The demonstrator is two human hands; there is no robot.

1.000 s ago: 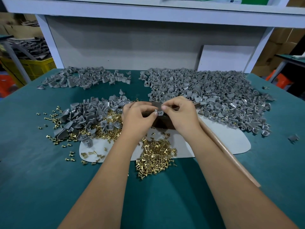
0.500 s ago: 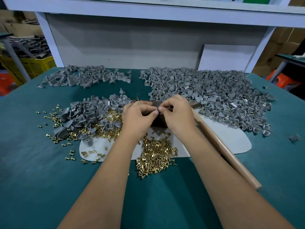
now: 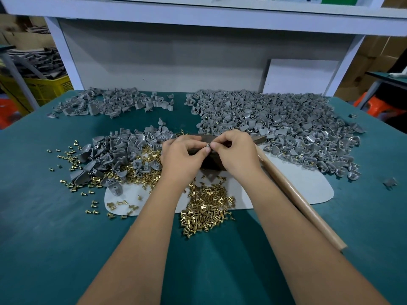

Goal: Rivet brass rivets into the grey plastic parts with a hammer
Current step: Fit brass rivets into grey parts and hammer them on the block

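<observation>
Both hands meet at table centre over a dark block point(image 3: 209, 161): left hand point(image 3: 182, 158) and right hand point(image 3: 236, 154) each curled, fingertips pinching one small grey plastic part point(image 3: 207, 145) between them; a rivet in it can't be made out, too small. Likely step: seating a rivet in the part before hammering. Brass rivets point(image 3: 206, 211) heaped at 6 o'clock of the hands, more rivets point(image 3: 141, 165) mixed under a grey parts pile point(image 3: 119, 151) at 9 o'clock. Big pile of grey parts point(image 3: 275, 128) from 12 to 3 o'clock, some showing brass; a smaller pile point(image 3: 110, 103) at 11 o'clock. Hammer: wooden handle point(image 3: 297, 194) runs from 3 toward 5 o'clock, just beside the right forearm, head hidden behind the hands. Risks: part is tiny and held only by fingertips, so it could slip and drop into the rivet heap or the piles and get lost; a rivet set crooked would bend under the blow; the right forearm could nudge the handle. White mat point(image 3: 308, 186) shows bare at 4 o'clock. Open green tabletop point(image 3: 55, 238) at 7 to 8 o'clock and near the front edge; back is closed by the wall panel point(image 3: 176, 62) under the shelf, so room to move is toward the person
</observation>
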